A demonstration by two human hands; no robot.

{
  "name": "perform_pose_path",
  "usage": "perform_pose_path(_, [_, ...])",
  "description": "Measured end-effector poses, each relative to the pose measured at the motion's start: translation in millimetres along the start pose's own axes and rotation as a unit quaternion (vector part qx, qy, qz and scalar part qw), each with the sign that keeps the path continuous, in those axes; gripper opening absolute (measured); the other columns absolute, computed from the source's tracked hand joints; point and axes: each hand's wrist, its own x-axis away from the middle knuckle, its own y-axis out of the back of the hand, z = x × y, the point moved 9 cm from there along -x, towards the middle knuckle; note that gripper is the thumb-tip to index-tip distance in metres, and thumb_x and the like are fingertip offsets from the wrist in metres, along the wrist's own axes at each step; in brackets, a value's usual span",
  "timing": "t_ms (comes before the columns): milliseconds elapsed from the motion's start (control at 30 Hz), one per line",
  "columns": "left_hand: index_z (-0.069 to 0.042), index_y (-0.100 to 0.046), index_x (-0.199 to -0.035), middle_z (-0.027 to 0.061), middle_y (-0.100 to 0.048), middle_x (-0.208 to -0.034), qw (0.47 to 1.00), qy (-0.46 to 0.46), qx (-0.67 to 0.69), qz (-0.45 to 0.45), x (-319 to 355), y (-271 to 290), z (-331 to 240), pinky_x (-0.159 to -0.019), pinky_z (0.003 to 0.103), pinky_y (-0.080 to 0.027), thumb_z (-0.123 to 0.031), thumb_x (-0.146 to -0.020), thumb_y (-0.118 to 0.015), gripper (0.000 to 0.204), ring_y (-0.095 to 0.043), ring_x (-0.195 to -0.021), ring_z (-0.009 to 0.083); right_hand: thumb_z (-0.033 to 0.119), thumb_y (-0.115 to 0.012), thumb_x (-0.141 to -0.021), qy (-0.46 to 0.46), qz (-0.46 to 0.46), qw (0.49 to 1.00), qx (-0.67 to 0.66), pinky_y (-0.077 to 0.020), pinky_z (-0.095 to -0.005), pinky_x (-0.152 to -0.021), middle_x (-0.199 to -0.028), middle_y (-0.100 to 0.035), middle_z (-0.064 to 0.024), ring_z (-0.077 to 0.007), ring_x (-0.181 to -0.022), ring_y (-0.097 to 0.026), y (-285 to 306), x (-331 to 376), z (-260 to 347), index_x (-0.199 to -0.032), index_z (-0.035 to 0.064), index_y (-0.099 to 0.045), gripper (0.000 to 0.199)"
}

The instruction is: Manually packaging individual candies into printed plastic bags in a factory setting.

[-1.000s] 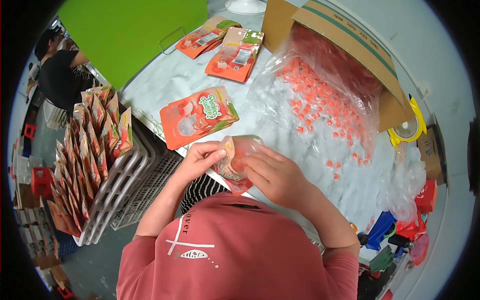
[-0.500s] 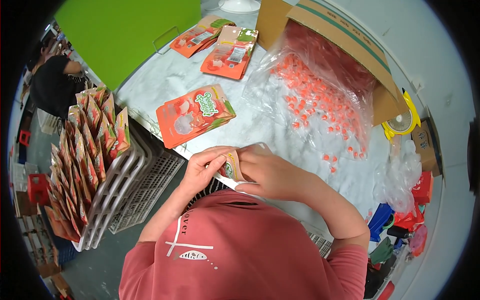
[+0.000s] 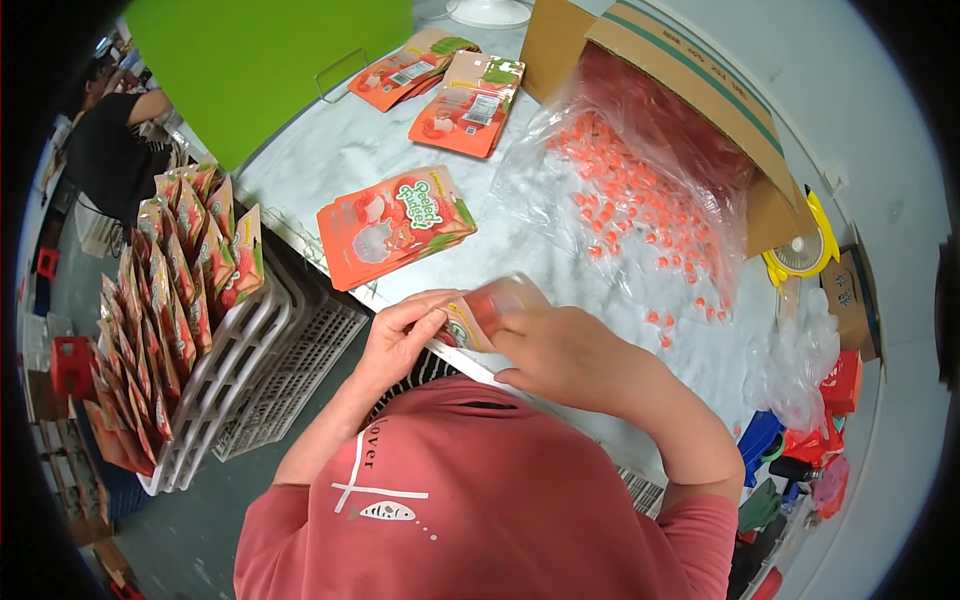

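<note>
At the table's front edge, a small red and pink printed pouch point(image 3: 462, 322) is between my hands. My left hand point(image 3: 402, 335) pinches its left end between thumb and fingers. Curled against the other end is my right hand point(image 3: 565, 352), its fingertips partly hidden by the pouch and by the hand itself. Just beyond my left hand lies a stack of flat pouches point(image 3: 385, 235) of like print. To the far right, small orange-red wrapped pieces point(image 3: 640, 195) spill from a clear plastic bag point(image 3: 535, 150) in a cardboard box lying on its side.
Two more pouch stacks point(image 3: 468, 105) lie at the back beside a green panel point(image 3: 270, 70). On the left, a white crate point(image 3: 225, 385) holds many upright filled pouches point(image 3: 170, 290). A yellow scale point(image 3: 805, 245) and plastic bags point(image 3: 795, 350) are at right. A co-worker point(image 3: 105, 150) is at far left.
My right hand has shifted slightly right and down, and more of the pouch's pink upper part shows between my hands. The left hand keeps its pinch. The co-worker's arm has moved.
</note>
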Motion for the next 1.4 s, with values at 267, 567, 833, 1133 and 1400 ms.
perform_pose_path(267, [0.003, -0.067, -0.120, 0.0147, -0.066, -0.123, 0.999, -0.039, -0.027, -0.006, 8, 11, -15, -0.090, 0.030, -0.050, -0.012, -0.100, -0.056, 0.027, -0.063, -0.108, 0.0198, 0.026, -0.072, -0.082, -0.015, -0.013, 0.996, -0.091, -0.0483, -0.0454, -0.087, -0.112, -0.062, -0.0104, -0.0335, -0.097, -0.063, 12, 10, 7, -0.095, 0.0076, -0.063, 0.024])
perform_pose_path(567, [0.003, -0.067, -0.119, 0.0124, -0.066, -0.123, 0.999, -0.051, -0.005, -0.008, 12, 6, -32, -0.085, 0.028, -0.052, -0.010, -0.099, -0.057, 0.026, -0.063, -0.104, 0.0150, 0.017, -0.078, -0.077, 0.010, -0.245, 0.969, -0.032, -0.0539, -0.0388, -0.073, -0.119, -0.060, -0.0102, -0.0312, -0.090, -0.065, 27, 25, -5, -0.102, 0.0114, -0.068, 0.028])
perform_pose_path(833, [0.005, -0.069, -0.108, 0.0059, -0.071, -0.093, 0.998, -0.023, 0.046, -0.042, 5, 11, -18, -0.072, 0.024, -0.053, -0.013, -0.099, -0.061, 0.022, -0.064, -0.081, 0.0084, 0.009, -0.073, -0.084, -0.003, -0.256, 0.959, -0.125, -0.0526, -0.0322, -0.065, -0.089, -0.067, -0.0084, -0.0266, -0.074, -0.066, 25, 29, -21, -0.112, 0.0097, -0.069, 0.028])
perform_pose_path(1133, [0.002, -0.071, -0.105, -0.0003, -0.066, -0.087, 0.998, 0.041, 0.048, -0.026, 6, 5, -28, -0.061, 0.019, -0.044, -0.014, -0.098, -0.064, 0.019, -0.055, -0.072, 0.0012, 0.006, -0.074, -0.085, -0.061, -0.293, 0.907, -0.296, -0.0505, -0.0266, -0.067, -0.083, -0.067, -0.0073, -0.0109, -0.075, -0.063, 21, 22, -33, -0.115, 0.0024, -0.066, 0.031])
perform_pose_path(1400, [0.000, -0.072, -0.099, -0.0052, -0.060, -0.071, 0.990, 0.086, 0.079, -0.081, 15, 11, -25, -0.047, 0.019, -0.037, -0.014, -0.096, -0.065, 0.016, -0.046, -0.055, -0.0009, 0.013, -0.073, -0.086, -0.040, -0.223, 0.923, -0.310, -0.0488, -0.0297, -0.061, -0.077, -0.064, -0.0109, -0.0184, -0.063, -0.061, 4, 0, -51, -0.089, -0.0020, -0.067, 0.017])
